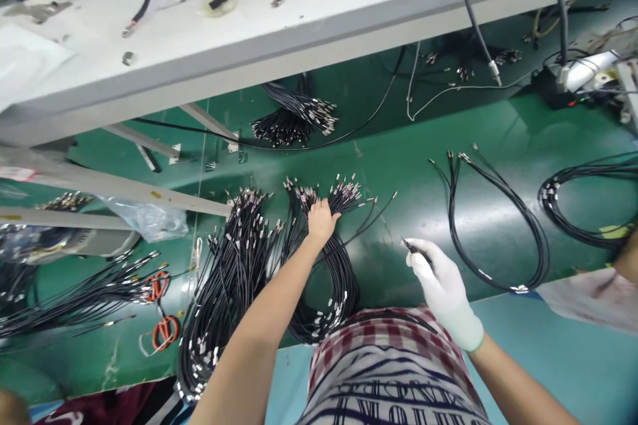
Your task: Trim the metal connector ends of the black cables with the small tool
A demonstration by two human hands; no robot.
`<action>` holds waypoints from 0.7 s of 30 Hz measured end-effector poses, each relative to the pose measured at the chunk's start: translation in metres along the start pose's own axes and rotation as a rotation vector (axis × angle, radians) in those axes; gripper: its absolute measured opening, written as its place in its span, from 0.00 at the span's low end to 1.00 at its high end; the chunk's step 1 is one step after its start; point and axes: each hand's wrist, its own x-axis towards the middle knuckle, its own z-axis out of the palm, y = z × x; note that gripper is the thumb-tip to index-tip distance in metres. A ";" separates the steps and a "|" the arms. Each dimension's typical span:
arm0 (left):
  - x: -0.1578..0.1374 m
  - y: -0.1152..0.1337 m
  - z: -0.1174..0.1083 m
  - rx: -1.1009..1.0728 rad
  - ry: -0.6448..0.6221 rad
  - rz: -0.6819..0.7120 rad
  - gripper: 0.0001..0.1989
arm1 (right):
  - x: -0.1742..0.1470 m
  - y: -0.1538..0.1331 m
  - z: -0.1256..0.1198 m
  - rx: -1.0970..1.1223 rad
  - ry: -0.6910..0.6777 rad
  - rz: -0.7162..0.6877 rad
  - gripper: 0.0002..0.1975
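My left hand (321,220), bare, reaches into a coiled bundle of black cables (341,279) on the green table. Its fingers curl over the cables just below their metal end fittings, and the fingertips are partly hidden. In a white glove, my right hand (441,282) is closed above the table to the right of that bundle. Between its thumb and fingers is a thin black cable (411,247), its tip pointing up and left. A black line crosses my lap; whether it is the same cable, I cannot tell. Left of the coil lies a larger bundle of black cables (234,265).
Orange-handled scissors (162,309) lie at left beside more cables (94,295). Looped cables (538,232) rest at right, near another coil (568,226) and a person's partly visible arm. A white raised shelf (319,33) spans the back, with cable bundles (294,113) below it.
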 end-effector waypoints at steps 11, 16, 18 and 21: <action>0.000 -0.020 -0.028 -0.410 -0.009 0.098 0.08 | 0.002 0.007 0.001 0.060 -0.003 0.027 0.17; -0.011 -0.019 -0.041 -0.646 -0.067 0.159 0.19 | 0.001 0.003 0.001 0.128 0.025 -0.003 0.15; -0.015 -0.020 -0.044 -0.691 -0.033 0.171 0.19 | 0.001 0.000 0.000 0.164 0.029 -0.017 0.15; -0.020 -0.019 -0.043 -0.748 -0.004 0.159 0.19 | -0.001 -0.005 -0.002 0.197 0.039 -0.023 0.14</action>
